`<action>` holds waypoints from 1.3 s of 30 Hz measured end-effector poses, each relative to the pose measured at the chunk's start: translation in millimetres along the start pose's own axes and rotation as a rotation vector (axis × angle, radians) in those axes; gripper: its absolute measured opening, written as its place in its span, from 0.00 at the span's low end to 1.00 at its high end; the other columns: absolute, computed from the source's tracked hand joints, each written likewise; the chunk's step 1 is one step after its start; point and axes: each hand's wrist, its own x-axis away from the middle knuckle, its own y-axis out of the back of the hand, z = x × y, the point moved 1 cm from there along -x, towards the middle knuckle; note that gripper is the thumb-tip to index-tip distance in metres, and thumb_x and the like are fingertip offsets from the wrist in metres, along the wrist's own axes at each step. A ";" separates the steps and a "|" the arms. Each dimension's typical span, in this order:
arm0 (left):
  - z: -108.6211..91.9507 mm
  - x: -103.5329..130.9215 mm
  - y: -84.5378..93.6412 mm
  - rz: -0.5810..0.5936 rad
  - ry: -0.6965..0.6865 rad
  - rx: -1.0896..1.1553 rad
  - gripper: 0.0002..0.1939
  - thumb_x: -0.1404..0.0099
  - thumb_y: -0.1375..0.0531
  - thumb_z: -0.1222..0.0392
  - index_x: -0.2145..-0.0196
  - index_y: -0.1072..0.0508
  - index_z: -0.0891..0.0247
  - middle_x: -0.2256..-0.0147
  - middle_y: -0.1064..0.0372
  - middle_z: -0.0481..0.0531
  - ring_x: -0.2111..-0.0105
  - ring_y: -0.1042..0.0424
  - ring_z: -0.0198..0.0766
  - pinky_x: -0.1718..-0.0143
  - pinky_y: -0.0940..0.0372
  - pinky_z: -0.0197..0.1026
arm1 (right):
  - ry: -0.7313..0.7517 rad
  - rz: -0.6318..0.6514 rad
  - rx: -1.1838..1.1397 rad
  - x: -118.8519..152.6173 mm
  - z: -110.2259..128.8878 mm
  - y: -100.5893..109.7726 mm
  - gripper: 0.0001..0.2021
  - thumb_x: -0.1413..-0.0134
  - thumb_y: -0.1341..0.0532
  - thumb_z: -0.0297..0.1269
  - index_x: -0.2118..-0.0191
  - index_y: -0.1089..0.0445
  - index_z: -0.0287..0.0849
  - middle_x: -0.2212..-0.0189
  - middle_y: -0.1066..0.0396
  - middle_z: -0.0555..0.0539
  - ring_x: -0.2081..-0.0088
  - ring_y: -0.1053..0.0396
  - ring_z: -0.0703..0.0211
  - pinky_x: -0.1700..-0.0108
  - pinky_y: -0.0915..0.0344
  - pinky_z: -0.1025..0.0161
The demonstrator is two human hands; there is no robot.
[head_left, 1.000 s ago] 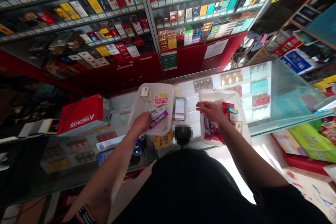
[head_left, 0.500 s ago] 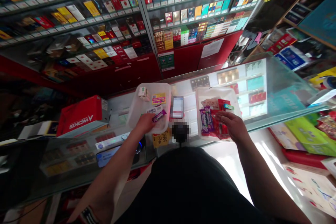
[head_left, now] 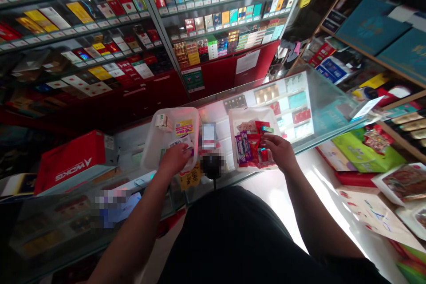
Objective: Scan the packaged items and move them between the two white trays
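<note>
My left hand [head_left: 175, 158] is inside the left translucent white bin [head_left: 146, 153], its fingers closed. A bit of purple wrapper, from a purple candy packet [head_left: 192, 151], shows at the fingertips; the rest is hidden by the hand. In that bin also lie a small white box [head_left: 163, 122], a yellow-and-pink packet [head_left: 184, 127] and a white packet with dark lettering. My right hand [head_left: 280, 150] reaches over the right white bin [head_left: 234, 117], fingers pinched together above red packets [head_left: 255, 142]. A small green-blue pack [head_left: 267, 129] lies just beyond the fingertips. Purple packets [head_left: 243, 146] lie at the bin's left.
Both bins stand on a glass counter [head_left: 333, 117]. Between them are a phone-like device [head_left: 209, 135] and a blurred dark object on a stalk. A red box [head_left: 78, 159] stands at left. Shelves of cigarette packs rise behind; gift boxes [head_left: 369, 24] fill the right shelf.
The view has turned to the right, shifting everything leftward. The purple packet in my left hand is now mostly covered by my fingers. My right fingertips have moved toward the green-blue pack.
</note>
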 end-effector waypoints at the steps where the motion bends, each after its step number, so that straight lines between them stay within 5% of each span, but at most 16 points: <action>1: -13.4 2.9 2.7 -0.018 -0.029 0.028 0.19 0.31 0.41 0.50 0.50 0.19 0.61 0.51 0.19 0.63 0.51 0.21 0.57 0.50 0.30 0.52 | 0.001 -0.010 0.043 1.2 -0.5 2.1 0.19 0.45 0.34 0.48 0.52 0.18 0.44 0.58 0.16 0.43 0.56 0.19 0.48 0.49 0.24 0.50; 6: -82.6 10.9 9.8 -0.065 -0.184 0.174 0.16 0.31 0.40 0.53 0.53 0.18 0.60 0.56 0.18 0.59 0.58 0.21 0.53 0.53 0.30 0.51 | -0.008 -0.065 0.245 9.2 -2.6 13.9 0.19 0.43 0.37 0.46 0.50 0.19 0.45 0.55 0.16 0.43 0.53 0.20 0.48 0.46 0.27 0.51; 11: -151.7 12.0 3.3 0.017 -0.352 0.182 0.13 0.29 0.41 0.56 0.54 0.19 0.60 0.54 0.18 0.56 0.57 0.20 0.47 0.51 0.30 0.46 | 0.005 -0.110 0.368 11.8 -12.7 29.9 0.17 0.41 0.39 0.40 0.50 0.20 0.43 0.53 0.17 0.42 0.52 0.20 0.51 0.47 0.28 0.56; 21: -266.6 -7.9 -57.6 0.299 -0.486 0.309 0.19 0.31 0.39 0.64 0.43 0.24 0.61 0.48 0.19 0.59 0.50 0.20 0.49 0.49 0.30 0.45 | -0.080 -0.074 0.535 16.6 -33.2 41.7 0.19 0.38 0.40 0.38 0.44 0.23 0.45 0.57 0.17 0.44 0.57 0.20 0.50 0.51 0.29 0.57; 28: -302.3 -35.2 -88.9 0.295 -0.486 0.186 0.22 0.32 0.38 0.61 0.41 0.27 0.62 0.43 0.23 0.64 0.45 0.23 0.51 0.47 0.32 0.45 | -0.115 -0.053 0.450 16.6 -24.9 36.1 0.21 0.39 0.38 0.41 0.42 0.24 0.45 0.59 0.17 0.43 0.57 0.20 0.48 0.51 0.29 0.56; 32: -314.0 -38.4 -103.7 0.236 -0.394 0.129 0.15 0.31 0.38 0.53 0.50 0.24 0.63 0.48 0.22 0.65 0.50 0.22 0.52 0.52 0.32 0.46 | -0.035 -0.029 0.445 11.8 -30.9 38.9 0.19 0.37 0.42 0.37 0.45 0.22 0.43 0.54 0.18 0.42 0.57 0.21 0.50 0.48 0.29 0.54; 39: -320.4 -31.7 -114.1 0.169 -0.251 0.247 0.11 0.33 0.35 0.55 0.55 0.26 0.62 0.57 0.20 0.62 0.58 0.21 0.50 0.60 0.34 0.45 | 0.053 -0.035 0.351 12.7 -44.6 45.6 0.19 0.42 0.40 0.36 0.46 0.23 0.45 0.50 0.19 0.44 0.61 0.21 0.54 0.50 0.26 0.53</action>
